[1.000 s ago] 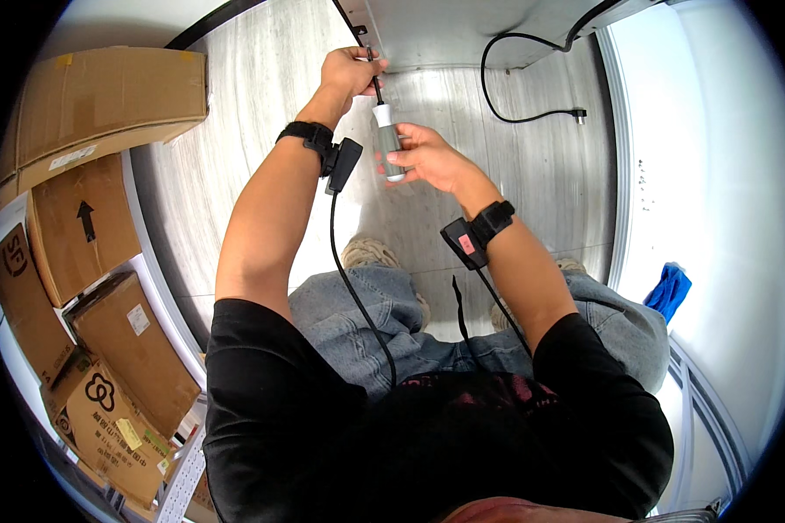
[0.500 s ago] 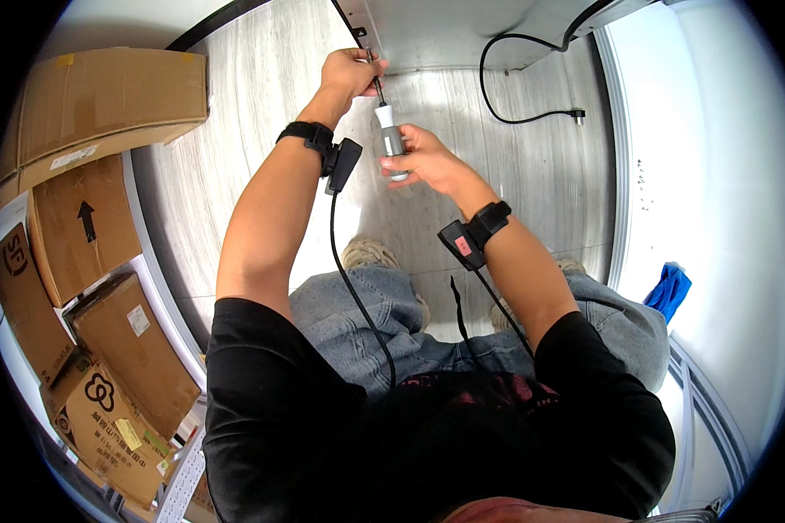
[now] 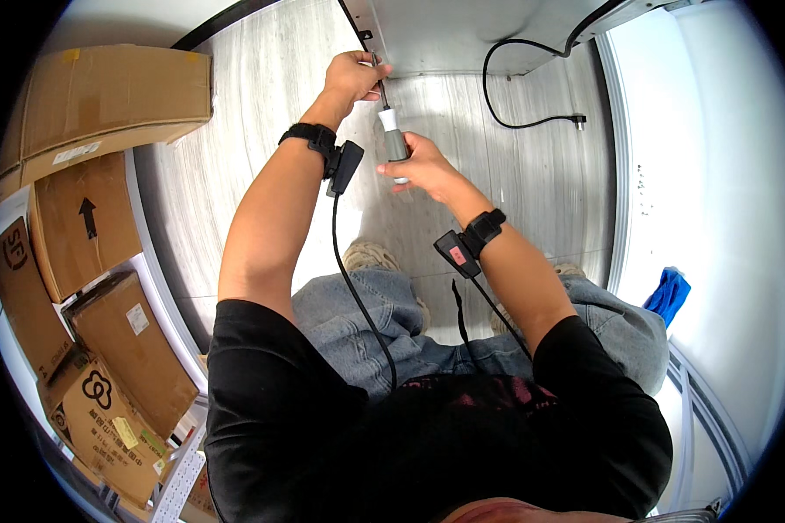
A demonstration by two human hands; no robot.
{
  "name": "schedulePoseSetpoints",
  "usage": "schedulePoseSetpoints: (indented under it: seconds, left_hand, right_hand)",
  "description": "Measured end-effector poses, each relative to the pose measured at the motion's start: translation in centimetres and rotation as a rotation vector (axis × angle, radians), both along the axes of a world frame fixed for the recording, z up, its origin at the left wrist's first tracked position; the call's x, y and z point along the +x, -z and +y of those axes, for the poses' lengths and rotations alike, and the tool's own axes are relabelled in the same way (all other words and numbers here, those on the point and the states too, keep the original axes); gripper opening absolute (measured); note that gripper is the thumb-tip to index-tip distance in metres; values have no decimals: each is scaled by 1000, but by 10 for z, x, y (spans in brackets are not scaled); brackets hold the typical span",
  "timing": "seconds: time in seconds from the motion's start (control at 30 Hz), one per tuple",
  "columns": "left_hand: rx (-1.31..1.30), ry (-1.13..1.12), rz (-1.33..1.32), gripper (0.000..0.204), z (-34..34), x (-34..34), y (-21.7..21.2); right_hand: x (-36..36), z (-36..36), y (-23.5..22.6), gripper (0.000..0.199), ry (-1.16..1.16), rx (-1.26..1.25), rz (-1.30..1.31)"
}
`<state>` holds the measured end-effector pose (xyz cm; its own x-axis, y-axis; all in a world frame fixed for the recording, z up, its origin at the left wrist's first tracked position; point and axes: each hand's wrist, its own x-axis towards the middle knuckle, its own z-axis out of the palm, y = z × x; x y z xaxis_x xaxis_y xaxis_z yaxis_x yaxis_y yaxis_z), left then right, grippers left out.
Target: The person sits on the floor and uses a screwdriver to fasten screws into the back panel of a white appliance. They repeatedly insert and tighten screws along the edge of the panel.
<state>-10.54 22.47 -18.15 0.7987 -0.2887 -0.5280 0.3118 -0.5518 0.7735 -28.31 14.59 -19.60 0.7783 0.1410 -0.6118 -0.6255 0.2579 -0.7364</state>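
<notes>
A screwdriver (image 3: 396, 146) with a grey and white handle and a dark shaft points away from me toward the lower edge of a grey metal panel (image 3: 462, 35). My right hand (image 3: 423, 166) is closed around its handle, thumb across the near end. Farther up, my left hand (image 3: 356, 77) pinches the shaft close to its tip, beside the panel's left corner. The tip itself and whatever it meets are hidden by the left fingers. A small black tab (image 3: 365, 35) sticks out at the panel's edge just beyond that hand.
A black power cord (image 3: 487, 87) loops from the panel to its plug (image 3: 578, 119) on the wood-look floor (image 3: 532, 183). Cardboard boxes (image 3: 118, 100) are stacked at left. A blue cloth or bag (image 3: 669, 295) lies by the white wall at right. Thin cables hang from both wrist straps.
The right fingers have shifted on the screwdriver handle, the thumb now reaching across it. Both hands hold nearly the same place, the left still at the shaft.
</notes>
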Motion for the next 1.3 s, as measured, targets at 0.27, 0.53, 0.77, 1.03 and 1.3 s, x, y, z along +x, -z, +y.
schedulePoseSetpoints:
  seconds: [0.27,0.53,0.77,1.03,1.3]
  left_hand:
    - [3,30,-16,32,4,3,4]
    - [38,65,-71,39,2,-4,-1]
    - [54,105,-73,39,6,1,5]
    - [-1,32,-48,34,1,-1,2]
    - [-22,11,-41,30,3,-1,3]
  right_hand:
    - [2,-16,4,42,74,656,63]
    - [0,11,-5,47,117,-90,21]
    - [0,-13,6,43,91,695,47]
    - [0,-2,-1,40,98,209,49]
    - [-1,-15,1,38,74,391,27]
